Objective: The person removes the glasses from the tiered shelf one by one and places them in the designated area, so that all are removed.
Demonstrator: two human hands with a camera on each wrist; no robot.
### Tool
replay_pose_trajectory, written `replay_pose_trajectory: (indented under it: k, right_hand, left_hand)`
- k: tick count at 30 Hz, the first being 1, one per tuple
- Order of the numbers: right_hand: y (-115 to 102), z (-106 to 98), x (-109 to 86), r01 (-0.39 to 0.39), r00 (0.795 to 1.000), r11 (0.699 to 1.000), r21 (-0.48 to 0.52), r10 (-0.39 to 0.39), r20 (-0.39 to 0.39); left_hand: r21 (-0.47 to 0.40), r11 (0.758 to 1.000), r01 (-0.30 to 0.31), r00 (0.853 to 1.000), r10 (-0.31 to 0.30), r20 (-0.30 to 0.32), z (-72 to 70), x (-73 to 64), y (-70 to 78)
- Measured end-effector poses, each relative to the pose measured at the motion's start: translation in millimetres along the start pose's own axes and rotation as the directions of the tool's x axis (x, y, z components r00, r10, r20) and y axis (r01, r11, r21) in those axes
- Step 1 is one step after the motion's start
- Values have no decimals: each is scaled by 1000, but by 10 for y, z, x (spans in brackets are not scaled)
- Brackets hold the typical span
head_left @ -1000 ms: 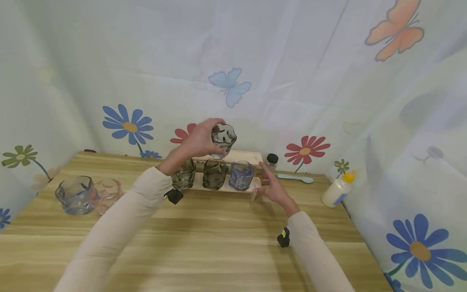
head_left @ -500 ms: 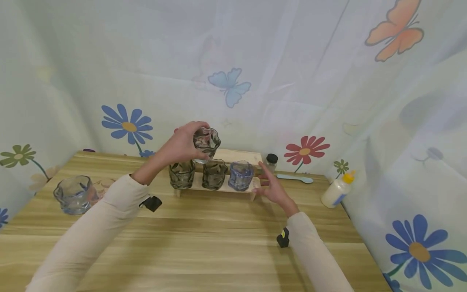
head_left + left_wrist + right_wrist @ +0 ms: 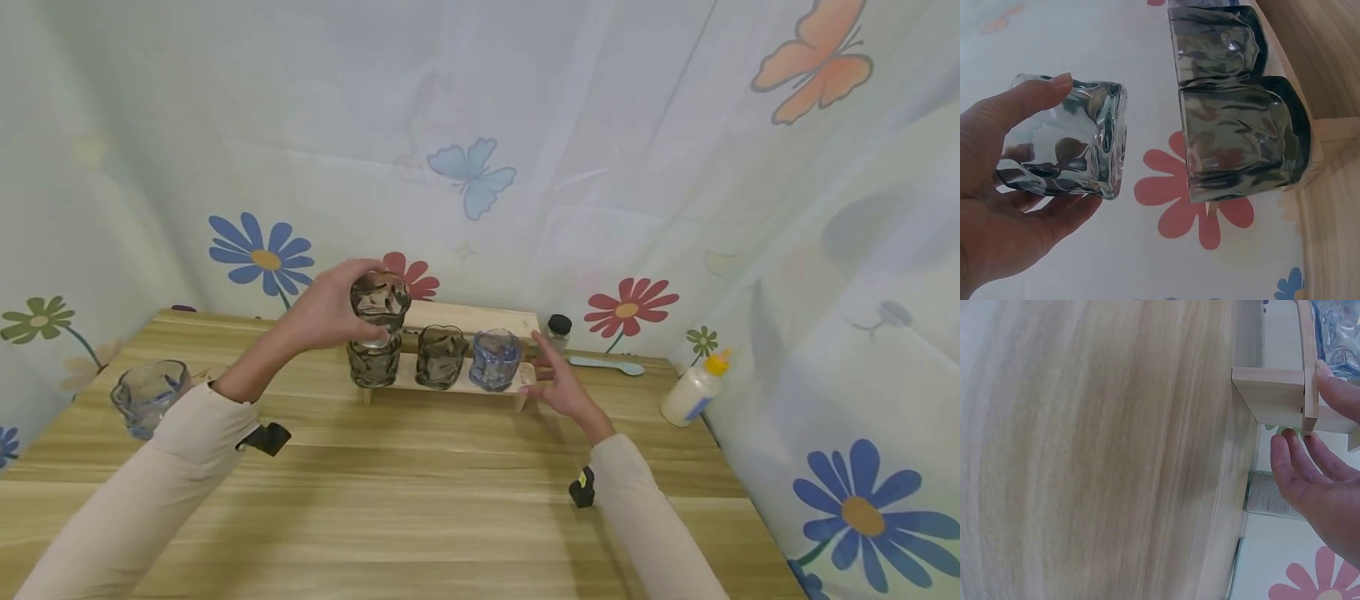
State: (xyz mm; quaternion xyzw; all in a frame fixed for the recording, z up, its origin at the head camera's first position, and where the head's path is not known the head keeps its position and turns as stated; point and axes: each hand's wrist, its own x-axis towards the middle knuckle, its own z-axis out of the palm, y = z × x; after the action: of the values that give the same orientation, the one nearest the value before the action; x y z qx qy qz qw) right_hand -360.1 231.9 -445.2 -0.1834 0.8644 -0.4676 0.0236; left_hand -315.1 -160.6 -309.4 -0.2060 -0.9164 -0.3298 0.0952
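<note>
My left hand point(image 3: 326, 310) grips a grey-tinted clear glass cup point(image 3: 381, 304), raised above the left end of a two-step wooden rack point(image 3: 480, 317). In the left wrist view the thumb and fingers wrap round this cup point(image 3: 1063, 147), which is apart from the standing glasses. On the lower step stand a smoky glass point(image 3: 375, 365), another smoky glass point(image 3: 441, 358) and a bluish glass point(image 3: 496, 360). At the rack's right end my right hand point(image 3: 564, 390) pinches the board's edge. In the right wrist view its thumb is above the board point(image 3: 1309, 394), fingertips at its end.
A bluish clear glass bowl point(image 3: 150, 398) stands at the left, with a pinkish glass mostly behind the left sleeve. Behind the right hand are a black-capped jar point(image 3: 558, 327) and a pale blue spoon point(image 3: 607, 365). A yellow-capped bottle point(image 3: 696, 390) stands farther right.
My left hand has carried the glass cup left and slightly down, from behind the middle of the rack to its left end. The right hand has stayed at the rack.
</note>
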Motion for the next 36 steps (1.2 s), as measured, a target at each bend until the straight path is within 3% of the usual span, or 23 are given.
replay_pose_trajectory:
  k: [16,25,32,36]
  right_hand:
    - [6,2,-11,-9,1000,1000,-11,9,7]
    - [-23,7,-22,-16,1000,1000,-11,16,17]
    - [-31,-1,-40,31,1000,999,-25,-31,5]
    - [-39,-1,-34,5,1000,1000,5,-5,15]
  left_hand:
    - [46,999,6,1000,-4,-29,-195,-386,-266]
    - [56,998,41,999,-41,-8,-212,-579,-419]
    - [63,996,63,998,-63,5,-183,-664,-527]
    - [68,995,72,997,-74,19,-137,-714,-596]
